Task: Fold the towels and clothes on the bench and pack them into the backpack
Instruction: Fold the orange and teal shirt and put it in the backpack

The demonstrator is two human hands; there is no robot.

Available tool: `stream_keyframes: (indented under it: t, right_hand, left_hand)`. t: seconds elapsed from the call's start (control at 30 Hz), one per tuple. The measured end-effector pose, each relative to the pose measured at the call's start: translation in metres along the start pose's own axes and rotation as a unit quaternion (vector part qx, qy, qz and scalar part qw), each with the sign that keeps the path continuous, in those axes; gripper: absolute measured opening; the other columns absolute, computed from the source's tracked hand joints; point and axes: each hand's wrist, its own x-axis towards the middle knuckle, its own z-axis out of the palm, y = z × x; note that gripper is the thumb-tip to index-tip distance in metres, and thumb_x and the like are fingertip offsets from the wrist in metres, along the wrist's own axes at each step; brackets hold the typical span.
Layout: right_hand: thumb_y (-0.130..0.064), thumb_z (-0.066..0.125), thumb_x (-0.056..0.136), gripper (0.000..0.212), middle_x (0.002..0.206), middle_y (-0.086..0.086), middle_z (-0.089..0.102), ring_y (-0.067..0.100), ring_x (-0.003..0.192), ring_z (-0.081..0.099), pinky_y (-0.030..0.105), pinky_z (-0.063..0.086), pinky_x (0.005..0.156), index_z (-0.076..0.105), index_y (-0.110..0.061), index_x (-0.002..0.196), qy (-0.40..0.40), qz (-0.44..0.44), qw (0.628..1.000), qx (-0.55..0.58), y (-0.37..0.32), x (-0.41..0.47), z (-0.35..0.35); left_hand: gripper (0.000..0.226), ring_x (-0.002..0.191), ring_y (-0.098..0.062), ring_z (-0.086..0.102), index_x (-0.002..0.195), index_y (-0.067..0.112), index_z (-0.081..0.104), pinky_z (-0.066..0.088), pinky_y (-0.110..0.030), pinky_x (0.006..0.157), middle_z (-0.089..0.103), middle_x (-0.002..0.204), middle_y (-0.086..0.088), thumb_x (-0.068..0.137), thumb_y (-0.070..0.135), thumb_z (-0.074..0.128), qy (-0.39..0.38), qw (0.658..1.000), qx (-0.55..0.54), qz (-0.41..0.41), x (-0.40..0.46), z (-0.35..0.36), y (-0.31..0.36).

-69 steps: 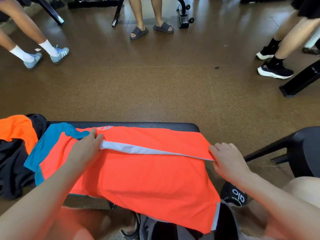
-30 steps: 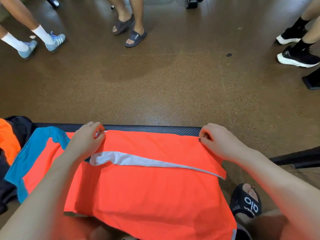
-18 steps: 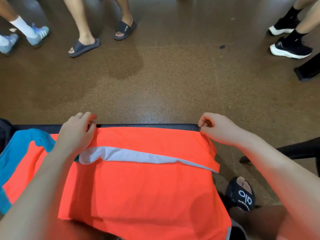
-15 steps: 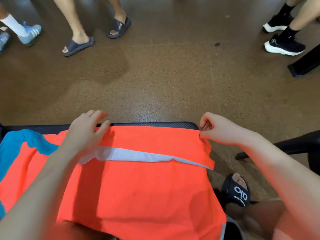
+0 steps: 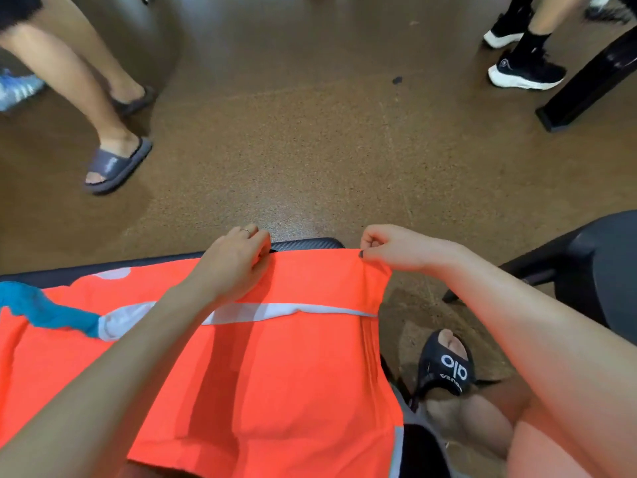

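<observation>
An orange shirt (image 5: 282, 367) with a white stripe and a teal collar part (image 5: 44, 310) lies spread over the black bench (image 5: 306, 243), its near part hanging off toward me. My left hand (image 5: 238, 260) pinches the shirt's far edge near the bench's far rim. My right hand (image 5: 396, 248) pinches the far right corner of the shirt and holds it slightly lifted, so the cloth bunches below it. The backpack is not in view.
A person in grey slides (image 5: 115, 165) walks on the brown floor at the left. Black sneakers (image 5: 524, 72) and a black equipment leg (image 5: 586, 84) are at the upper right. A dark seat (image 5: 606, 267) stands at my right, my own sandalled foot (image 5: 448, 363) below it.
Both hands moved rightward along the shirt's far edge and closed on it; the right corner is now lifted. The person in slides walked closer on the left.
</observation>
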Motion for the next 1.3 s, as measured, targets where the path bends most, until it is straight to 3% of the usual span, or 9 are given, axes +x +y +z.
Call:
stream_keyframes:
  t: [0.27, 0.43, 0.53, 0.6, 0.73, 1.0, 1.1, 1.17, 1.3]
  right_hand:
    - [-0.004, 0.054, 0.094, 0.013, 0.082, 0.003, 0.058, 0.009, 0.064, 0.049, 0.020, 0.037, 0.050, 0.064, -0.009, 0.100, 0.053, 0.036, 0.984, 0.165, 0.017, 0.004, 0.015]
    - [-0.009, 0.054, 0.098, 0.009, 0.068, 0.002, 0.051, 0.011, 0.055, 0.047, 0.020, 0.038, 0.049, 0.059, -0.015, 0.093, 0.074, 0.091, 0.950, 0.289, 0.023, 0.007, 0.018]
    - [-0.017, 0.058, 0.096, 0.004, 0.070, 0.000, 0.054, 0.010, 0.058, 0.051, 0.019, 0.043, 0.053, 0.059, -0.020, 0.094, 0.009, 0.109, 0.938, 0.329, 0.021, 0.003, 0.015]
    - [-0.015, 0.063, 0.093, 0.004, 0.076, 0.002, 0.061, 0.011, 0.065, 0.058, 0.022, 0.047, 0.058, 0.062, -0.018, 0.095, -0.069, 0.102, 0.931, 0.344, 0.023, 0.000, 0.012]
    - [-0.001, 0.066, 0.090, 0.015, 0.093, 0.012, 0.066, 0.016, 0.079, 0.064, 0.027, 0.053, 0.067, 0.063, -0.009, 0.102, -0.045, 0.106, 0.934, 0.338, 0.033, 0.001, 0.009]
    - [-0.003, 0.060, 0.094, 0.010, 0.080, 0.005, 0.066, 0.013, 0.071, 0.062, 0.027, 0.054, 0.070, 0.065, -0.012, 0.093, 0.001, 0.147, 0.903, 0.403, 0.049, 0.008, 0.025]
    - [-0.004, 0.056, 0.095, 0.011, 0.083, 0.008, 0.068, 0.018, 0.072, 0.065, 0.026, 0.056, 0.063, 0.062, -0.012, 0.090, 0.032, 0.175, 0.909, 0.377, 0.047, 0.004, 0.032]
    - [-0.008, 0.056, 0.096, 0.005, 0.084, 0.014, 0.066, 0.026, 0.073, 0.065, 0.029, 0.054, 0.058, 0.058, -0.010, 0.092, 0.126, 0.184, 0.936, 0.272, 0.045, 0.002, 0.038]
    - [-0.006, 0.059, 0.087, 0.037, 0.111, 0.018, 0.063, 0.037, 0.103, 0.061, 0.042, 0.049, 0.087, 0.053, -0.003, 0.124, 0.308, 0.060, 0.949, 0.044, 0.019, -0.022, 0.064]
  left_hand:
    - [0.039, 0.085, -0.033, 0.056, 0.094, 0.012, 0.056, 0.049, -0.044, 0.074, 0.054, 0.090, -0.008, 0.088, 0.042, 0.031, -0.012, 1.000, -0.006, 0.000, 0.008, 0.001, 0.009]
    - [0.039, 0.082, -0.036, 0.057, 0.096, 0.009, 0.057, 0.050, -0.048, 0.070, 0.054, 0.090, -0.011, 0.091, 0.039, 0.032, 0.024, 0.999, 0.030, -0.027, 0.008, 0.007, 0.017]
    - [0.045, 0.085, -0.037, 0.057, 0.113, 0.012, 0.059, 0.051, -0.046, 0.071, 0.056, 0.100, -0.011, 0.093, 0.043, 0.033, 0.045, 0.997, 0.053, -0.023, 0.003, 0.011, 0.031]
    - [0.052, 0.103, -0.035, 0.057, 0.131, 0.018, 0.055, 0.050, -0.046, 0.087, 0.057, 0.120, -0.010, 0.095, 0.049, 0.034, 0.032, 0.999, 0.037, -0.014, -0.001, 0.017, 0.039]
    - [0.066, 0.144, -0.029, 0.033, 0.154, 0.030, 0.035, 0.022, -0.051, 0.119, 0.036, 0.157, -0.010, 0.096, 0.060, 0.020, -0.023, 0.998, 0.039, -0.053, -0.010, 0.036, 0.051]
    - [0.080, 0.156, -0.023, 0.000, 0.160, 0.038, 0.008, -0.001, -0.053, 0.124, 0.002, 0.170, -0.003, 0.087, 0.069, 0.004, -0.018, 0.989, 0.015, -0.144, -0.024, 0.039, 0.067]
    - [0.077, 0.156, -0.023, 0.002, 0.160, 0.038, 0.007, 0.001, -0.050, 0.124, 0.003, 0.170, -0.004, 0.089, 0.068, 0.006, 0.006, 0.989, 0.001, -0.146, -0.051, 0.029, 0.061]
    - [0.074, 0.155, -0.025, 0.011, 0.160, 0.036, 0.015, 0.007, -0.051, 0.123, 0.012, 0.169, -0.007, 0.092, 0.066, 0.012, 0.046, 0.984, -0.016, -0.172, -0.080, 0.017, 0.045]
    - [0.072, 0.136, -0.041, 0.042, 0.153, 0.019, 0.039, 0.034, -0.055, 0.112, 0.041, 0.151, -0.023, 0.093, 0.057, 0.034, 0.156, 0.943, -0.052, -0.288, -0.164, 0.001, -0.010]
